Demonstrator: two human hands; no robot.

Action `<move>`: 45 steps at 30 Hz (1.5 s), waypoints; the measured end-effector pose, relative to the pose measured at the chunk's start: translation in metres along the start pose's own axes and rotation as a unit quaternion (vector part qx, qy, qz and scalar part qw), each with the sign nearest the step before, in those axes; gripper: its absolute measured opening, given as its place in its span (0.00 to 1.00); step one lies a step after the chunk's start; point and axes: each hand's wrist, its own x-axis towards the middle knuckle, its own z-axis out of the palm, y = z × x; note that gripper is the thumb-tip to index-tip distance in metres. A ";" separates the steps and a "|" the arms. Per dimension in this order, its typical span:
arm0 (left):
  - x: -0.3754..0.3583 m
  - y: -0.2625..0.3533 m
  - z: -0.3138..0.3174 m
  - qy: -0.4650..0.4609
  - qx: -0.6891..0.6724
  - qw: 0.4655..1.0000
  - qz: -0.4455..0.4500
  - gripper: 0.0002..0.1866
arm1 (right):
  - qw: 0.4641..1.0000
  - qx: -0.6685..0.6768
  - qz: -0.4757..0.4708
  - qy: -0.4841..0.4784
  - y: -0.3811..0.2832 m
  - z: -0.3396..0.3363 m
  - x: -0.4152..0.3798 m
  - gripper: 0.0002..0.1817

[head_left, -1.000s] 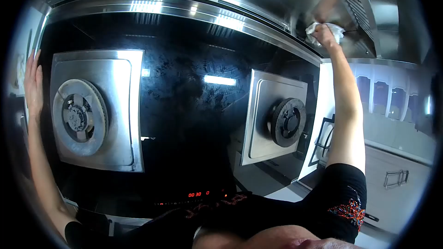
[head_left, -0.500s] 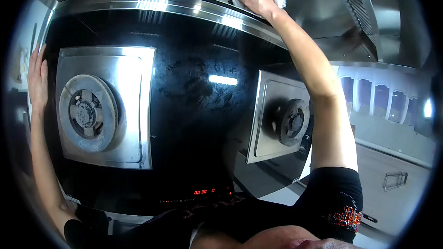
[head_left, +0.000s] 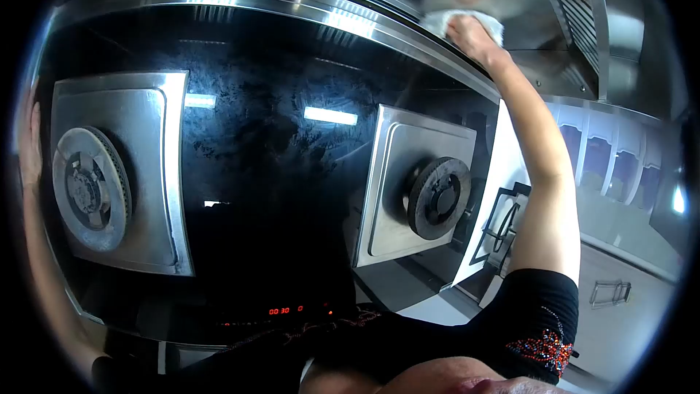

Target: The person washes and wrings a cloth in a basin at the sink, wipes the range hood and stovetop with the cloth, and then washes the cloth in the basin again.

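My right hand [head_left: 475, 40] is closed on a white cloth [head_left: 440, 22] and presses it against the stainless steel panel behind the black stove top [head_left: 273, 197]. The arm reaches up across the right side of the stove. At the far left, my left hand [head_left: 30, 146] rests along the stove's side edge, its fingers stretched out and holding nothing. Nearest to it is the left burner [head_left: 91, 190], a round ring on a square steel plate [head_left: 157, 175]. The right burner [head_left: 440, 199] sits on a similar plate, below my right forearm.
A steel rail [head_left: 281, 11] runs along the stove's back edge. Slotted metal vents [head_left: 569, 14] stand at the upper right. A black pan support [head_left: 503, 226] is beside the stove. Red digits [head_left: 281, 311] glow on the front panel. Smears mark the glossy black surface.
My right hand has slid the cloth to the right along the steel panel. The view has shifted right, so the burners appear farther left. My left hand stays at the left edge.
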 end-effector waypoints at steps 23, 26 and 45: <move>0.006 0.026 -0.008 0.027 0.108 0.994 0.000 0.20 | 0.985 -0.110 -0.036 0.129 -0.200 -0.052 0.130 0.11; 0.006 0.031 -0.014 0.021 0.092 0.996 -0.006 0.20 | 0.986 -0.064 -0.065 0.136 -0.194 -0.051 0.119 0.09; 0.006 0.038 -0.017 0.020 0.087 0.995 -0.033 0.20 | 0.879 0.426 0.128 0.170 -0.135 -0.010 0.096 0.15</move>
